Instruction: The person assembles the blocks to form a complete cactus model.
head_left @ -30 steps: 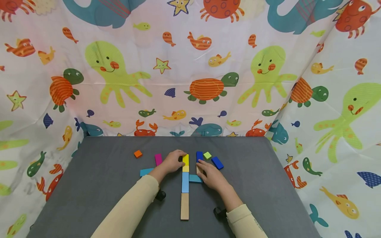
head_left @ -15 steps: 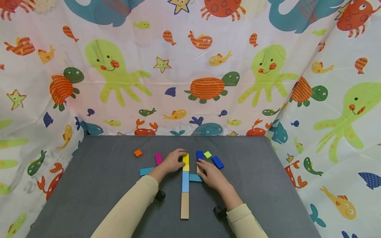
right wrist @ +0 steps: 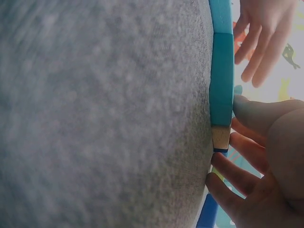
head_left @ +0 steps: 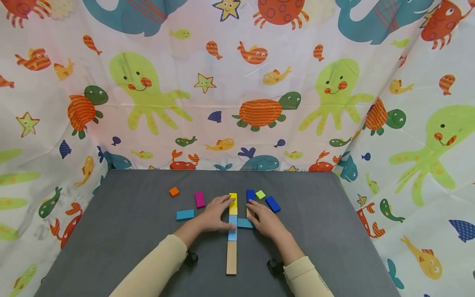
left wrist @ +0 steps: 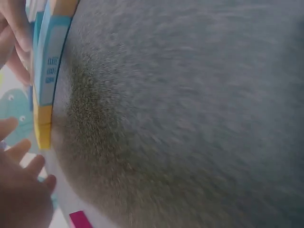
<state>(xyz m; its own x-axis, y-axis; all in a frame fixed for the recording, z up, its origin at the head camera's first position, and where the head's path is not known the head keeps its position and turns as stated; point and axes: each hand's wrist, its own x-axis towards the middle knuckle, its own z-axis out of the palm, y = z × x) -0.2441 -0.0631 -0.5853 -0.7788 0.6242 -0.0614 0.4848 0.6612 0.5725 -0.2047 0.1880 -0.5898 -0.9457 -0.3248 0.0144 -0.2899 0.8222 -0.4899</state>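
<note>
A straight row of wooden blocks runs away from me: a plain wood block, a light blue block and yellow blocks. My left hand is spread beside the row, its fingertips near the yellow end and its thumb over the light blue block; nothing is held. A teal block juts right from the row. At its outer end stands a short plain wood block, followed by a blue block. My right hand rests its fairly straight fingers and thumb around this wood block.
Loose on the grey table lie an orange cube, a magenta block and another teal block at left. A green cube and a second blue block lie at right. A printed curtain encloses the table.
My left hand has let go of the yellow block, spread its fingers and drawn slightly back to the left. The right hand has stayed in place.
</note>
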